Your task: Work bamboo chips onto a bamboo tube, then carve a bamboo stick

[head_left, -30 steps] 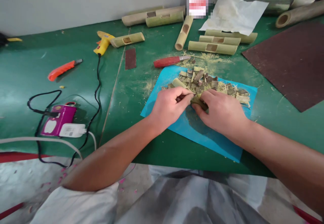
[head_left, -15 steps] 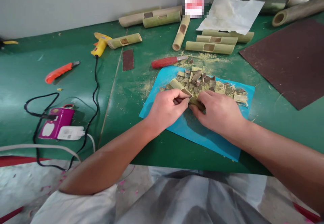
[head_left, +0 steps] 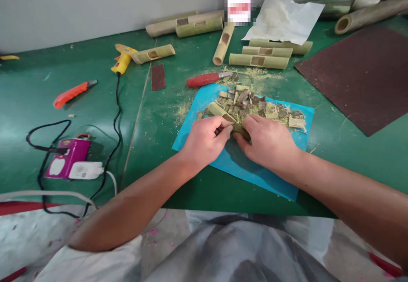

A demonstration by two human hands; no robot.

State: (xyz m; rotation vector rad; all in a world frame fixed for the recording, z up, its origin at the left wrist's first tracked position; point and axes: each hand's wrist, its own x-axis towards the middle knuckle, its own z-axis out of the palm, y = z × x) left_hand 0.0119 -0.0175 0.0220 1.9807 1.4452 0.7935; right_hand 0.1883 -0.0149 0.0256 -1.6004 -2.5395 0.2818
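Note:
My right hand (head_left: 269,135) is wrapped round the near end of a short bamboo tube (head_left: 217,109), which slants up to the left over a blue sheet (head_left: 219,159). At the opening cut in the tube's side, my left hand (head_left: 208,137) has its thumb and fingers pinched together. Whatever small thin thing lies in that pinch is too hidden to name. Just beyond both hands, bamboo chips and shavings (head_left: 270,110) are heaped on the sheet. A red-handled knife (head_left: 205,79) rests past the sheet's far edge.
Several notched bamboo tubes (head_left: 270,62) lie farther back, near a white paper (head_left: 287,18). To the right is a large brown sheet (head_left: 357,78). A yellow glue gun (head_left: 123,61), an orange cutter (head_left: 72,95) and a corded purple power box (head_left: 72,156) occupy the left.
The whole view has shifted slightly, so things appear a little farther left. Both hands keep the same hold at the bamboo tube's opening.

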